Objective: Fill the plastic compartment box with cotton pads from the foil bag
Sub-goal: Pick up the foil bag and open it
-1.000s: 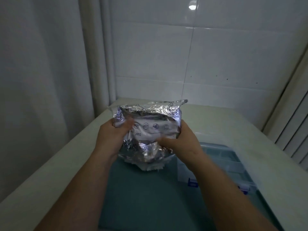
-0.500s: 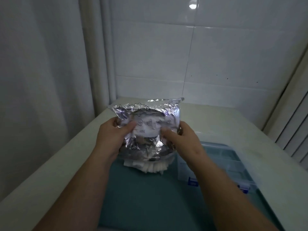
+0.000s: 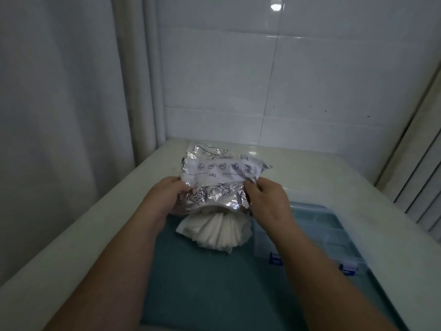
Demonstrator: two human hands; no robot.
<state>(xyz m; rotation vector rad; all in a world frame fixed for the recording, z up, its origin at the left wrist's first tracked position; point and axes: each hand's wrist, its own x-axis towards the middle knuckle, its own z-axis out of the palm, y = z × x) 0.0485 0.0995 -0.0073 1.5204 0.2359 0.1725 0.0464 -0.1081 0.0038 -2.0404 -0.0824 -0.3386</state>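
Left grip [image 3: 164,199] and right grip [image 3: 267,201] each pinch a side of the foil bag [image 3: 222,173], thumbs on its near face, holding it above the worktop [image 3: 78,247]; its print reads upside down and its mouth points down toward the person; a fanned stack of white pads [image 3: 217,230] sticks out of the mouth over the teal panel [image 3: 214,283]; the clear box [image 3: 322,230] with blue latches [image 3: 274,259] sits just right of the pads, under the right forearm.
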